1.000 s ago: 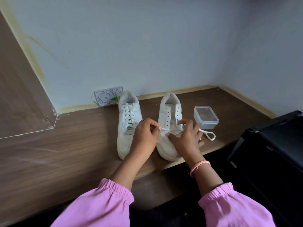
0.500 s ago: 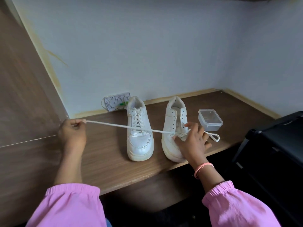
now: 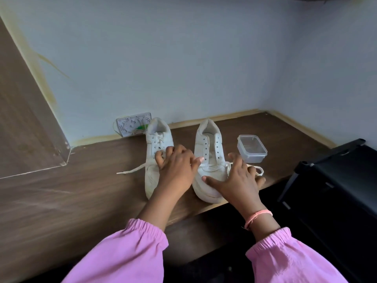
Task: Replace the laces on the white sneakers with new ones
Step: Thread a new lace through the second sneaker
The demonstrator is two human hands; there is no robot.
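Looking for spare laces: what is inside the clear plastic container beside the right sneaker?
The clear container has no lid and looks empty; its bottom shows through. No laces in it. Its near lower corner is hidden behind the right hand.

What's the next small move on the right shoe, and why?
Probably pick up the loose lace end with the left hand and thread it into the next hole: the right shoe is laced only at the bottom, with the upper holes bare.
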